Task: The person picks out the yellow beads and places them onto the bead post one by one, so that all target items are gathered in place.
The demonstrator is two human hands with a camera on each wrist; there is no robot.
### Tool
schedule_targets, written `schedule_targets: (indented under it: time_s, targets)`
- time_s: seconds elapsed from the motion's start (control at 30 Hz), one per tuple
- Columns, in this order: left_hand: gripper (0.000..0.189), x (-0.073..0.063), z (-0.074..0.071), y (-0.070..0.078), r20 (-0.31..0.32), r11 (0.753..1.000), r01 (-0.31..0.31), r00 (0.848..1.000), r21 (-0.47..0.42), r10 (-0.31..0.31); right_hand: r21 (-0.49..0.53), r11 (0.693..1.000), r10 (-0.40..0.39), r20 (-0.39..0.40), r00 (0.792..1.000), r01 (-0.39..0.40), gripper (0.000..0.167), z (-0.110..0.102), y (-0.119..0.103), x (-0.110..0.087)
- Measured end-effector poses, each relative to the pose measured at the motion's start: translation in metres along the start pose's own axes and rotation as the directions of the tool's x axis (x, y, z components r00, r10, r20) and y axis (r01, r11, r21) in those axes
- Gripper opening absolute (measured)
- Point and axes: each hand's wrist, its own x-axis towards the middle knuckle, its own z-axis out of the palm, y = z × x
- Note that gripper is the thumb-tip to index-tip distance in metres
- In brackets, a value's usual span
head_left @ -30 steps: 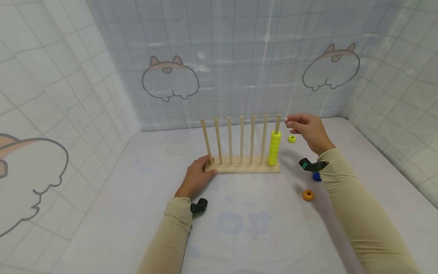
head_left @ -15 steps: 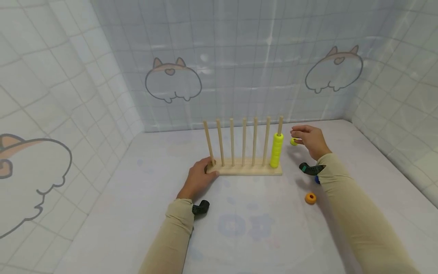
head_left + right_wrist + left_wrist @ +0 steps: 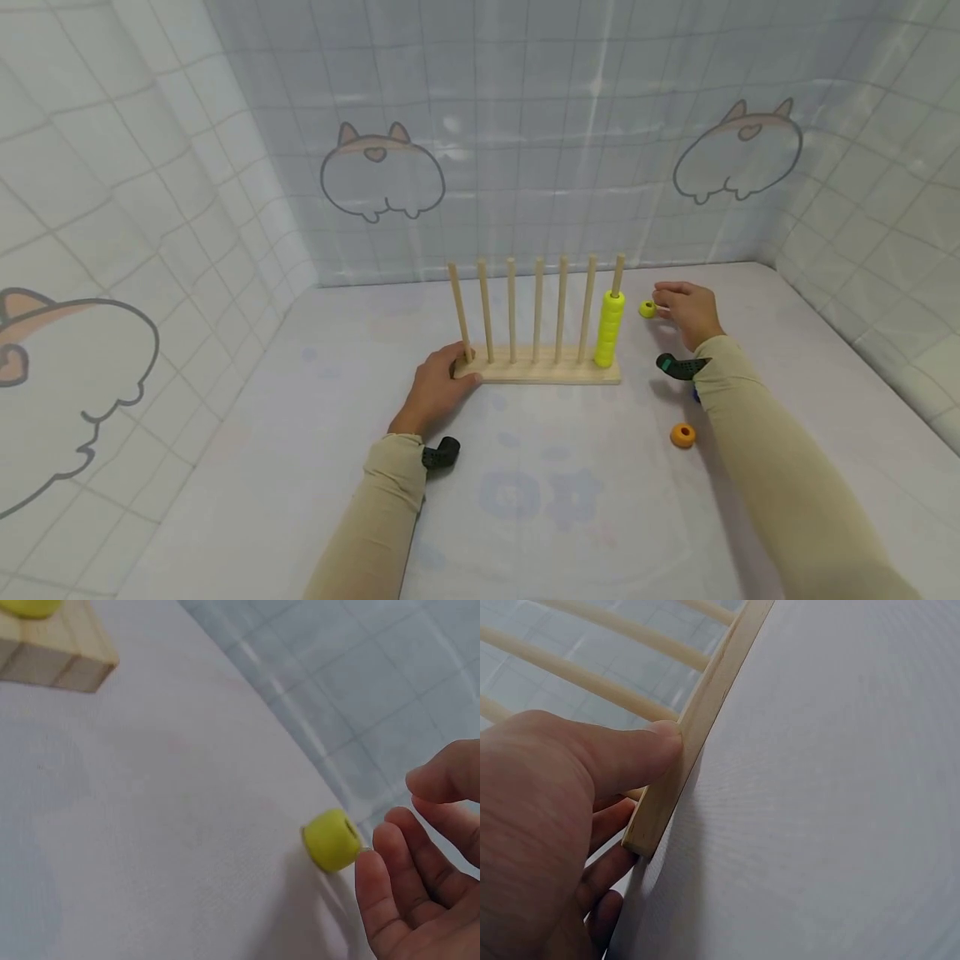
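Note:
A wooden peg rack (image 3: 538,374) with several upright pegs stands on the table. Its rightmost peg carries a stack of yellow beads (image 3: 609,332), with the peg's bare tip above them. My left hand (image 3: 435,386) grips the rack's left end; in the left wrist view the thumb lies over the front edge of the base (image 3: 676,780) and the fingers are behind and below. Right of the rack, a loose yellow bead (image 3: 647,309) sits on the table. My right hand (image 3: 688,312) is just beside this bead, fingertips right at it in the right wrist view, thumb and fingers apart.
An orange bead (image 3: 682,435) lies on the table nearer to me. A blue bead (image 3: 697,394) is mostly hidden behind the right wrist. Tile-patterned cloth walls (image 3: 525,167) enclose the table at the back and both sides.
My right hand has moved from beside the top of the rightmost peg down and to the right, to the loose yellow bead. My left hand keeps its grip. The head view has shifted slightly.

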Motion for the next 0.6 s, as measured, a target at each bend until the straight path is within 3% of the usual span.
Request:
schedule_targets:
  time_s: [0.27, 0.6]
  targets:
    - [0.051, 0.000, 0.001, 0.000, -0.002, 1.000, 0.004, 1.000, 0.000, -0.004, -0.038, 0.998, 0.042, -0.015, 0.999, -0.042, 0.047, -0.002, 0.007, 0.008]
    - [0.045, 0.001, 0.001, -0.001, -0.009, 1.000, -0.006, 1.000, 0.023, 0.006, -0.205, 0.978, 0.044, 0.033, 0.998, -0.036, 0.049, 0.002, 0.014, 0.015]
